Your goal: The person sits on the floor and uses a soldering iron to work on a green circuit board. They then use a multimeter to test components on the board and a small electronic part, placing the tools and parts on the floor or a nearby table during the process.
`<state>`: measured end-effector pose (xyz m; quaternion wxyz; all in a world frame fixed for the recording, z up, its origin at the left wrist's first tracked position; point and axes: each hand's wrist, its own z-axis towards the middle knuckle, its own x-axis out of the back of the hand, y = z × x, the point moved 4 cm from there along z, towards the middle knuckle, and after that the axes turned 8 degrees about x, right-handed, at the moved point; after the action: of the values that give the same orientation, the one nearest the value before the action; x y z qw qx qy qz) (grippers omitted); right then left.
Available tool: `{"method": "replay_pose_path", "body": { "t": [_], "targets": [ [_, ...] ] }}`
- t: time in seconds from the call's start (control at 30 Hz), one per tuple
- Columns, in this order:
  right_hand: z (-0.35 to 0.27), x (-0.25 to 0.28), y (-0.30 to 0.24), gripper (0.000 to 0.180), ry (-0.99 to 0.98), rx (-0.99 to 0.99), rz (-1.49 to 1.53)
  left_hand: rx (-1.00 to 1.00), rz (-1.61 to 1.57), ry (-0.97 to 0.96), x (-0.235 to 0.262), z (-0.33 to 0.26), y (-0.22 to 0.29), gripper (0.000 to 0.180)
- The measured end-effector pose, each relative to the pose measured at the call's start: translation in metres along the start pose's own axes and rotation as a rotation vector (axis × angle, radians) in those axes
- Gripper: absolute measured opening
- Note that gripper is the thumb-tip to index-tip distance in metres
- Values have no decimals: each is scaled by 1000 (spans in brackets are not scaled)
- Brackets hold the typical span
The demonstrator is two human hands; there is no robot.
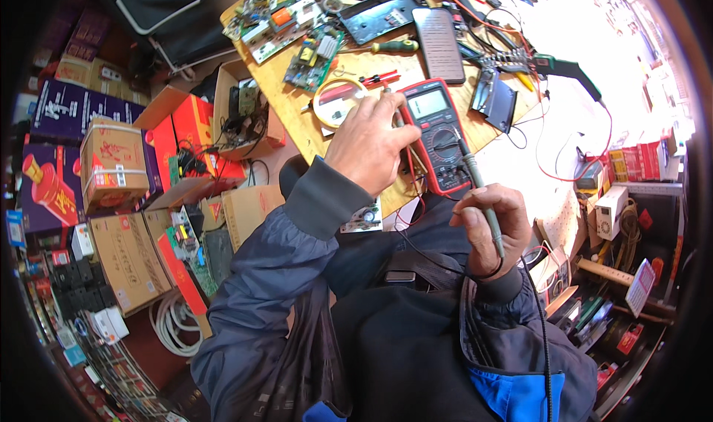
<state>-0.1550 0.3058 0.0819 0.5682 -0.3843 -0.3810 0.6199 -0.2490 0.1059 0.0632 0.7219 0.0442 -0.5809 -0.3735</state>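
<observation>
I see red multimeter (444,145) at table's (286,110) near edge. Left hand (365,148): fingers curled beside it, hold unclear. Right hand (511,215): fingers pinching grey probe (471,167). Left-hand nudge could push multimeter off.

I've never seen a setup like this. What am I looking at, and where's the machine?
There's no robot here: these are a person's bare hands, seen from above by a wide, edge-bending camera worn on their head. The right hand holds a grey-green probe. The left hand is beside a red multimeter; its exact grip is unclear. On the wooden table lie circuit boards, a green-handled screwdriver and cables.
</observation>
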Motion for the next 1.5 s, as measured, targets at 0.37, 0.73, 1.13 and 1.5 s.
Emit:
{"method": "replay_pose_path", "body": {
  "t": [0.37,0.73,1.13,1.5],
  "targets": [
    [-8,11,1,22,22,-44,24,-55,-137,-16,-6,-2,-19,31],
    [0,2,1,31,-4,-67,30,57,-540,447,54,-58,3,29],
    [35,-69,-2,46,-463,172,-69,404,-1450,634,66,-176,23,29],
    [24,-99,7,27,-566,81,-72,550,-1098,515,37,-171,28,25]
  ]
}}
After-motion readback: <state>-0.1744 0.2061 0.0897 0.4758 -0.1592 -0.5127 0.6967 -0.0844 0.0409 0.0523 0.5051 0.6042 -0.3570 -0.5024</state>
